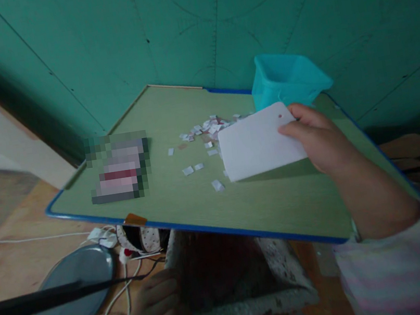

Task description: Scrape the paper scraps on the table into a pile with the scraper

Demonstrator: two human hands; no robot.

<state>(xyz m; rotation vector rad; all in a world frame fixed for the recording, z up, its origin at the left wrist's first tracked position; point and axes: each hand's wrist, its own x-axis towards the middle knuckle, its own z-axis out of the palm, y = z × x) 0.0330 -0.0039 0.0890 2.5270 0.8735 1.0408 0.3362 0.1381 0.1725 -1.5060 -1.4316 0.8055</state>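
Note:
My right hand [315, 136] grips a thin white board [259, 142] by its right end, thumb on top. The board has rounded corners and a small hole near the upper right one. It is tilted over the table, covering part of a scatter of small white paper pieces [211, 127]. More loose pieces [218, 184] lie to the left of the board. Low in the view, below the table's front edge, my left hand [154, 310] is closed with its fingers curled. Its palm is hidden, so I cannot see whether anything is inside.
A turquoise plastic bin [289, 80] stands at the table's back right, against the green wall [183, 30]. On the left of the blue-edged table [185, 203] lies a blurred-out flat object [121, 171]. Cables [110, 309] and a grey round lid-like disc [77, 298] are below.

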